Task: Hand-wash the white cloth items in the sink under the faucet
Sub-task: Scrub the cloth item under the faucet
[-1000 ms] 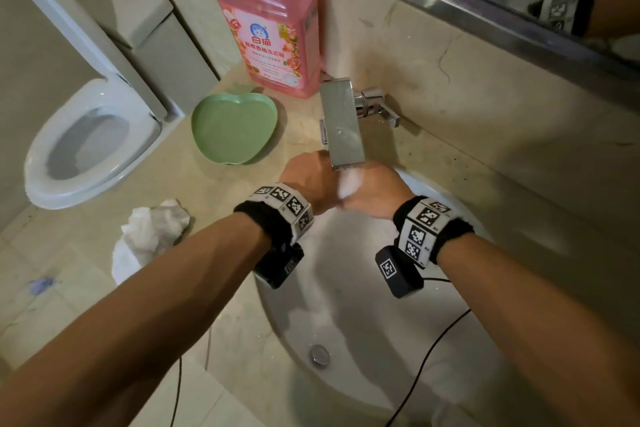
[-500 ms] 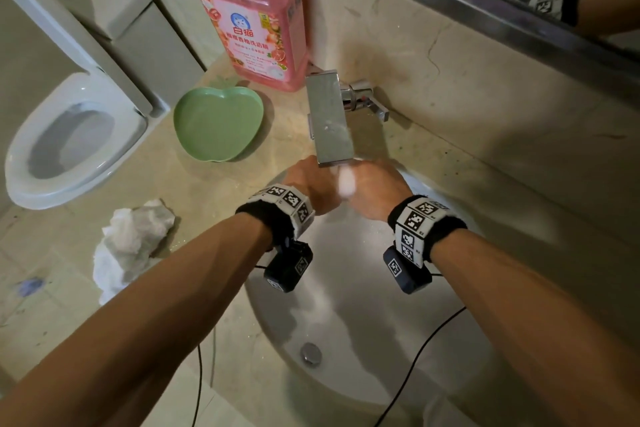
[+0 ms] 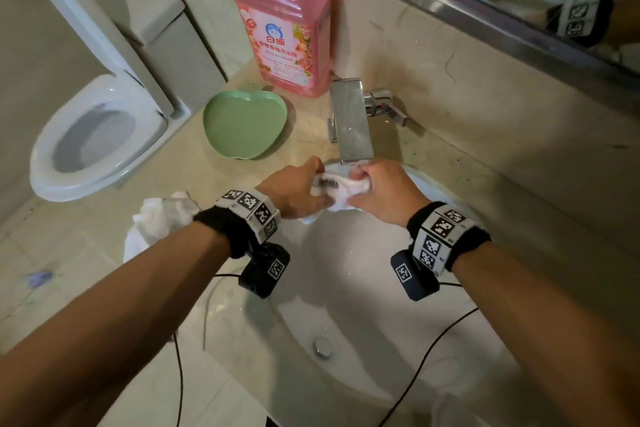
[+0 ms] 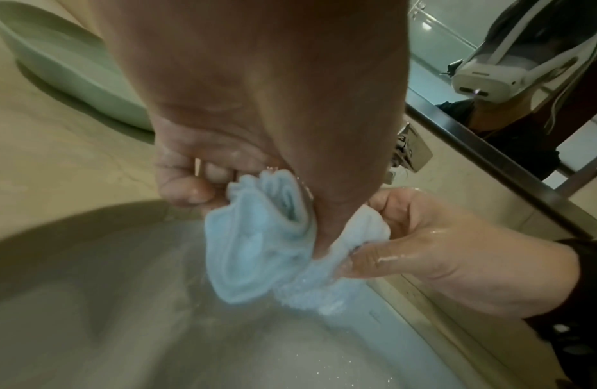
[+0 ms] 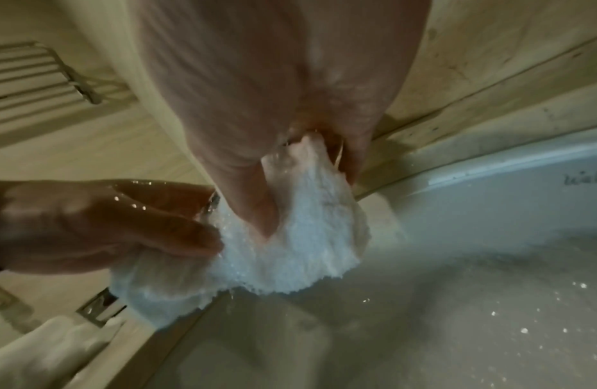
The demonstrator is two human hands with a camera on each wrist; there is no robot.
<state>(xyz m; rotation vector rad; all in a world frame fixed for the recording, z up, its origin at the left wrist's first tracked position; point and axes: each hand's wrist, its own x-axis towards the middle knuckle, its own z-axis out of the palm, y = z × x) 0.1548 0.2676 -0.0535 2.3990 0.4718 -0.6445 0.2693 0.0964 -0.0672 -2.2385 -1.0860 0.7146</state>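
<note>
Both hands clenched on white cloth [image 3: 337, 188] right under faucet [image 3: 352, 121], over sink [image 3: 363, 288]. Left hand [image 3: 294, 189] pinched one end, right hand [image 3: 382, 191] bunched other. Imo best to rub folds together, rotate cloth, keep low so suds drop in basin.

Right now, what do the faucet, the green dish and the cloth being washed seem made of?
Faucet: polished metal, probably chromed; mirror-like shine.
Green dish: matte plastic by its look, though it could be melamine.
White cloth: soft looped fabric, likely terry cotton; soaked, nubby surface.
</note>
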